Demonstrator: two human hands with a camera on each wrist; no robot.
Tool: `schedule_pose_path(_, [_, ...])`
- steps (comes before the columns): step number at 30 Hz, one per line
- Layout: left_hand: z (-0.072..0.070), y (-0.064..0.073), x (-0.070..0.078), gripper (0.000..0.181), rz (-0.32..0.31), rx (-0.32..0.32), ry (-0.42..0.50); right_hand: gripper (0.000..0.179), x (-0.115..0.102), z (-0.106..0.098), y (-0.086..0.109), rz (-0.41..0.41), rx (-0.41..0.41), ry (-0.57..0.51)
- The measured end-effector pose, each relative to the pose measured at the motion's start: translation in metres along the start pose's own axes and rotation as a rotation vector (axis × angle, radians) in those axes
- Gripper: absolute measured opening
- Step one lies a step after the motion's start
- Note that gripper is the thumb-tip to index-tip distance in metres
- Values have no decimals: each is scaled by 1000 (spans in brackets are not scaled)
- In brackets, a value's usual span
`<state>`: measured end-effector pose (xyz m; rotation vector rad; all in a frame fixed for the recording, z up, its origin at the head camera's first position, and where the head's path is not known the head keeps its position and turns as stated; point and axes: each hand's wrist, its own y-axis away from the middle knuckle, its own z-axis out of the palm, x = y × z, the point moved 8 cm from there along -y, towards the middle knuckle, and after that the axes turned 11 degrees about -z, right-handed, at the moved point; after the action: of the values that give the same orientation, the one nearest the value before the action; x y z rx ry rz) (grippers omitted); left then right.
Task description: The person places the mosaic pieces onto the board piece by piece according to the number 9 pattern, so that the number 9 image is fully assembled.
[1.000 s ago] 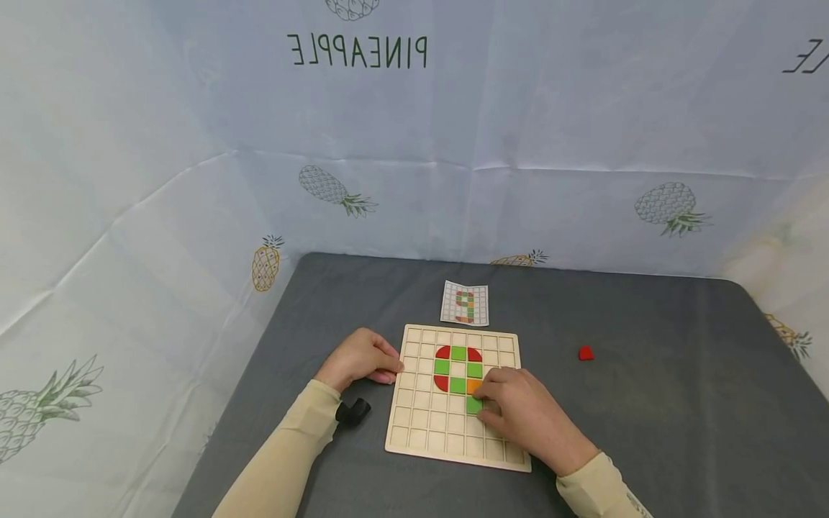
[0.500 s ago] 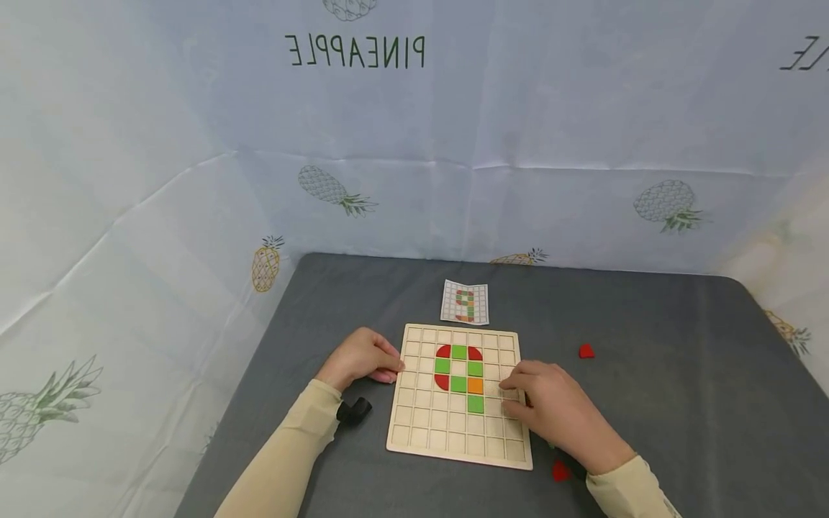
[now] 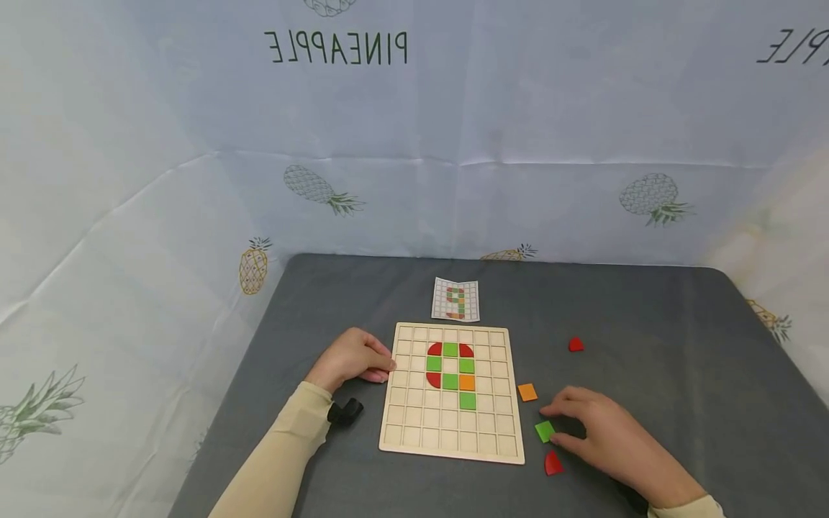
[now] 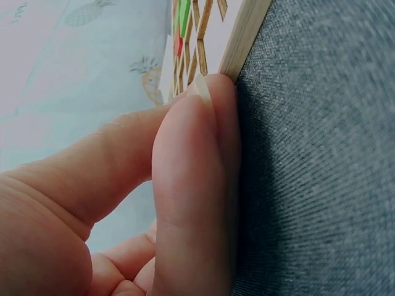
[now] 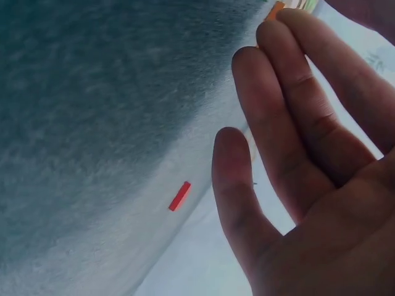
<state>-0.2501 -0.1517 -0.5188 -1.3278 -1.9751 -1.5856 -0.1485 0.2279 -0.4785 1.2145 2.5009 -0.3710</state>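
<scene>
A wooden grid board point(image 3: 414, 435) lies flat, with red quarter-round, green square and orange square tiles set in several of its cells. My left hand point(image 3: 352, 360) holds the board's left edge between thumb and fingertips; up close in the left wrist view, the thumb point(image 4: 188, 166) meets that edge. Right of the board, my right hand point(image 3: 605, 428) hovers over a loose green square tile point(image 3: 545, 431), thumb tip at its right side and fingers spread. In the right wrist view, those fingers point(image 5: 262, 92) are loosely extended; the green tile is not visible there.
Loose beside the board lie an orange square tile point(image 3: 527, 392), a red quarter-round tile point(image 3: 553, 463) and another red tile point(image 3: 576, 344) farther back. A printed pattern card point(image 3: 440, 308) lies beyond the board. A pineapple-print curtain point(image 3: 550, 122) backs the grey table point(image 3: 648, 316).
My right hand has moved off the board to the right, beside the green tile. Loose orange, green and red tiles have come into sight. My left hand stays at the board's edge.
</scene>
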Motion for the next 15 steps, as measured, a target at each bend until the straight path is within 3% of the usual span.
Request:
schedule_pose_path(6, [-1, 0, -2, 19, -15, 6, -4, 38, 2, 3, 4, -40, -7, -14])
schedule_pose_path(15, [-1, 1, -1, 20, -14, 3, -1, 39, 6, 7, 5, -23, -21, 5])
